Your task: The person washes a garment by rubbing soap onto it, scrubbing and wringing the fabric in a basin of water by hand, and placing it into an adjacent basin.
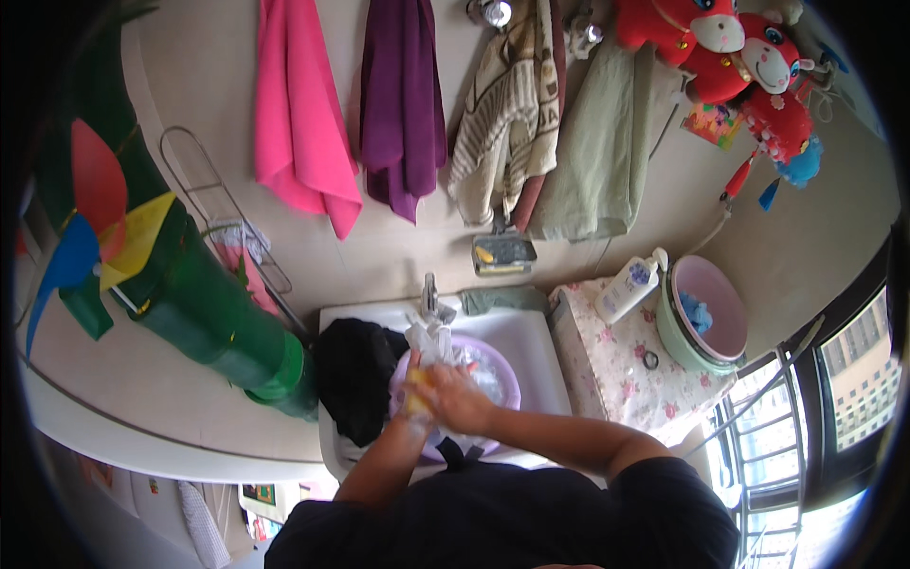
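**Soapy-looking rubbing in hand at the basin (pixel 513 377)**

The step in hand is judged to be a wash or scrub: a yellow bar (pixel 418 382) is caught between the two hands, over the left part of the basin, which is set in the sink (pixel 542 353) below the tap (pixel 429 286). By its look the bar may be soap or a sponge (its kind cannot be settled at this size). White, foam-like patches are seen about the left wrist.

For the next move, an even rub with light pressure seems to be called for, with the bar well backed by the fingers, since anything wet could be lost into the basin.

The left forearm is raised steeply from the lower edge, and the left hand (pixel 409 371) is pointed up toward the tap. The right forearm is brought in almost level from the right, so that the right hand (pixel 458 398) is laid across the left one, its fingers directed to the left. The hands are pressed together about the bar; which of them bears its weight cannot be told, as the left palm is hidden. Just beyond the left fingers a pale, clear-looking thing (pixel 428 341) is seen; whether it is held cannot be told. A black cloth (pixel 351 384) is heaped just left of the basin.
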The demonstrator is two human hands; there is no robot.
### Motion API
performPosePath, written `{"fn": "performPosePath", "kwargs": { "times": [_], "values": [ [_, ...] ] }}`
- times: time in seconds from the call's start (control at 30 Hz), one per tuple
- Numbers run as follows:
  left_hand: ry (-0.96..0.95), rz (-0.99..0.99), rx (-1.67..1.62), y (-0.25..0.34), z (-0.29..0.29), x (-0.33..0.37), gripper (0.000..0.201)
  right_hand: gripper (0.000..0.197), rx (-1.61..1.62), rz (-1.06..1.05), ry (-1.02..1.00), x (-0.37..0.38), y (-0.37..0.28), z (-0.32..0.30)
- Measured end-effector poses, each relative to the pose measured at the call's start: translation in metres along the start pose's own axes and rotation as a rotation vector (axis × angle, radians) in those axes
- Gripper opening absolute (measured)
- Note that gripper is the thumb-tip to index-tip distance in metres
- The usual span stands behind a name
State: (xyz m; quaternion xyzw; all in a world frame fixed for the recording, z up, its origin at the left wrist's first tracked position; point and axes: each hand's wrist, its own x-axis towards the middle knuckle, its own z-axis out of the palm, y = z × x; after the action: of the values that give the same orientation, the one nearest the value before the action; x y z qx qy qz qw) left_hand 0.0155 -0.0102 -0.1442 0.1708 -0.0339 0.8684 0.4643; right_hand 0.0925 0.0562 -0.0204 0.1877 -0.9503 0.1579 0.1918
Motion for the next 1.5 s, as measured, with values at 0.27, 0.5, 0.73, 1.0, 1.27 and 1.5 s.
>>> {"fn": "performPosePath", "kwargs": {
  "times": [0.27, 0.5, 0.73, 1.0, 1.27, 1.5],
  "values": [
    [0.27, 0.079, 0.177, 0.005, 0.019, 0.014, 0.048, 0.05, 0.114, 0.062, -0.053, -0.007, 0.028, 0.039],
    [0.508, -0.036, 0.091, 0.002, 0.057, 0.018, 0.05, 0.045, 0.03, 0.502, 0.046, 0.015, 0.041, 0.026],
    [0.518, -0.027, 0.298, -0.001, 0.007, 0.019, 0.048, 0.052, 0.02, 0.559, 0.11, 0.014, 0.062, 0.045],
    [0.424, 0.127, 0.257, -0.015, 0.022, -0.014, 0.045, 0.054, -0.04, 0.347, -0.23, 0.01, 0.017, 0.026],
    [0.424, 0.058, 0.196, 0.006, 0.021, 0.017, 0.043, 0.057, 0.023, 0.019, -0.199, 0.002, 0.024, 0.013],
    [0.434, -0.023, 0.02, 0.013, 0.011, 0.038, 0.039, 0.048, -0.152, 0.141, -0.021, 0.015, 0.044, 0.023]
  ]
}}
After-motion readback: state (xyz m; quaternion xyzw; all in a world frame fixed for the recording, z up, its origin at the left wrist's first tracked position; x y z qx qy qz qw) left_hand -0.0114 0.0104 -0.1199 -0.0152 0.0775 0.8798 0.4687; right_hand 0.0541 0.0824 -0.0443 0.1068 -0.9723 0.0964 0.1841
